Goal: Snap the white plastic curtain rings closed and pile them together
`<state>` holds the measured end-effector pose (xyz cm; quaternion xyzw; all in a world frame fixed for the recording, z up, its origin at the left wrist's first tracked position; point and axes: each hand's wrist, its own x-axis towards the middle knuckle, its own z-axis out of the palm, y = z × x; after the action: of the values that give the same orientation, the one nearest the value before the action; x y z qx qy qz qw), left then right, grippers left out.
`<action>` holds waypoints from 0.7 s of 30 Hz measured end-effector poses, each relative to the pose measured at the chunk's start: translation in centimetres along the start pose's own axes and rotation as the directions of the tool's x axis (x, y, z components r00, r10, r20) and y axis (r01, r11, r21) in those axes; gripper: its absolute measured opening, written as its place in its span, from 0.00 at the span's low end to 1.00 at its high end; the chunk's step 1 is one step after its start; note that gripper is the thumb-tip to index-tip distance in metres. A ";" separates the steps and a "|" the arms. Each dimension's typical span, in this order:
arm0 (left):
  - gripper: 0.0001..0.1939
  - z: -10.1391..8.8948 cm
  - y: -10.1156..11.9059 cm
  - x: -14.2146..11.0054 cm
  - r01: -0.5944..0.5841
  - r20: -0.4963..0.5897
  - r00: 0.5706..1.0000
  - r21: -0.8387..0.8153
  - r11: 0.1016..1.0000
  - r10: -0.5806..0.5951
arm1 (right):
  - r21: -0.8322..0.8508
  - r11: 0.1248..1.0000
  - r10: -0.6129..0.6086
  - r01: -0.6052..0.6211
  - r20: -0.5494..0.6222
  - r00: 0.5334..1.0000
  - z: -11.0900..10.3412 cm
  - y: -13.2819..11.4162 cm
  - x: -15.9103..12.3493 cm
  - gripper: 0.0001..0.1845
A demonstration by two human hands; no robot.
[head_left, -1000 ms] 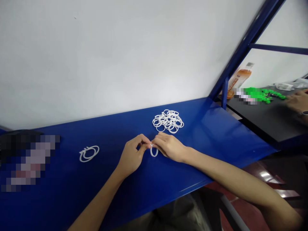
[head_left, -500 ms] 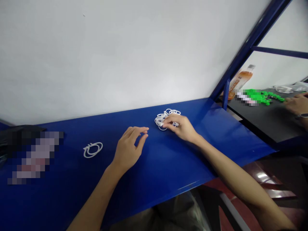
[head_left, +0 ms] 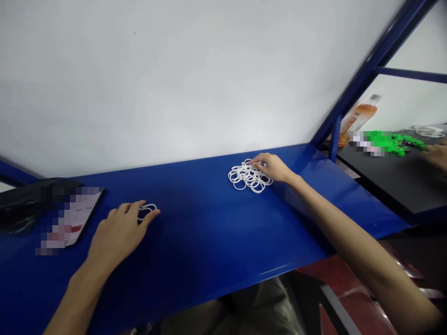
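Note:
My left hand point(head_left: 120, 228) is at the left part of the blue table, its thumb and fingers spread around a small set of thin white rings point(head_left: 150, 206). The hand partly covers these rings, and its thumb and fingertips are apart. Farther right, a loose pile of white rings point(head_left: 240, 184) lies overlapping on the table. My right hand point(head_left: 274, 167) reaches over the pile's upper right edge, fingertips closed together on a white ring there; the exact grip is partly hidden.
The blue table point(head_left: 195, 223) runs along a pale wall. A dark bag point(head_left: 21, 204) and a flat, partly blurred item point(head_left: 84, 211) lie at the left. Beyond a blue frame post point(head_left: 335, 139), a black table point(head_left: 380, 181) holds an orange drink bottle point(head_left: 359, 118), green pieces point(head_left: 400, 142) and another person's hand point(head_left: 438, 156).
My left hand has moved left, from the middle of the table to the small set of rings. My right hand has shifted to the pile's upper right edge, uncovering more rings. The view has turned slightly.

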<state>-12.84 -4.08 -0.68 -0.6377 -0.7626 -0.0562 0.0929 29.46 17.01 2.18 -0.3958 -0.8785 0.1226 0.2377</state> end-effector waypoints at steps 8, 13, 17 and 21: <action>0.26 0.6 4.1 0.9 -0.098 0.041 0.993 -0.291 0.952 0.115 | -0.046 0.999 -0.031 0.027 -0.087 0.996 -0.3 -0.7 0.2 0.12; 0.22 0.4 9.4 2.8 -0.278 -0.022 0.954 -0.431 0.858 0.297 | -0.070 0.997 -0.049 0.032 -0.261 0.964 -0.4 -4.5 -0.3 0.11; 0.24 0.6 12.5 3.7 -0.465 -0.195 0.885 -0.363 0.807 0.422 | 0.062 0.985 -0.147 0.160 -0.177 0.973 2.0 -9.3 -1.7 0.11; 0.25 1.0 13.5 3.0 -0.551 -0.375 0.826 -0.382 0.742 0.420 | 0.260 0.962 -0.073 0.078 -0.027 0.997 5.8 -12.2 -3.2 0.12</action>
<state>-0.14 1.48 -1.42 -0.8047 -0.5107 -0.2991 0.0462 20.52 6.45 1.17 -0.3282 -0.8671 0.2248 0.2997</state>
